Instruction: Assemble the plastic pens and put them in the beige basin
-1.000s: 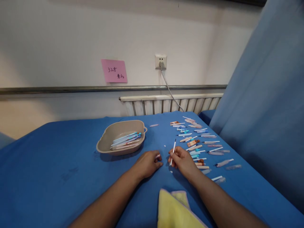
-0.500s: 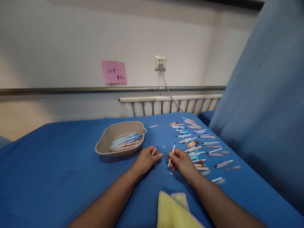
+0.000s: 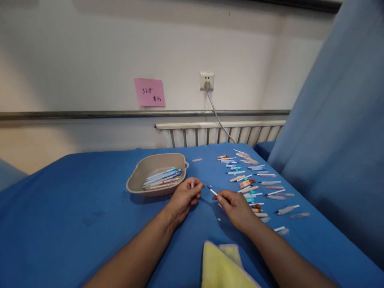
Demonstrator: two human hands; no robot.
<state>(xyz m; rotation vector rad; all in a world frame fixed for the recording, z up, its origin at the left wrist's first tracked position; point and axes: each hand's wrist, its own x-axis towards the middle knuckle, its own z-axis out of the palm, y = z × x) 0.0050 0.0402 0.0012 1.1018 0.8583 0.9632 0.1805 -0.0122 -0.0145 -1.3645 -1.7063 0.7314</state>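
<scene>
My left hand (image 3: 185,200) is closed around a pink pen barrel (image 3: 193,183), most of which the fingers cover. Across from it, my right hand (image 3: 235,206) pinches a white pen refill (image 3: 213,191), its dark tip pointing left toward the barrel. Refill and barrel are apart by a small gap. Right of my right hand, pen parts lie in loose rows: white refills (image 3: 275,192), a brown-capped piece (image 3: 247,183) and pale barrels (image 3: 287,209). A beige basin (image 3: 136,188) behind my left hand holds several blue and pink pens (image 3: 162,178).
A yellow cloth (image 3: 220,266) lies at the near edge of the blue sheet (image 3: 75,188). One pink piece (image 3: 197,160) rests right of the basin. A white railing (image 3: 222,125), a plugged socket (image 3: 207,81) and a pink note (image 3: 150,93) are behind; a blue curtain (image 3: 336,120) hangs at right.
My right hand has turned the refill from nearly upright to pointing left at the barrel. My left hand has tilted the barrel upward. The view has shifted slightly left.
</scene>
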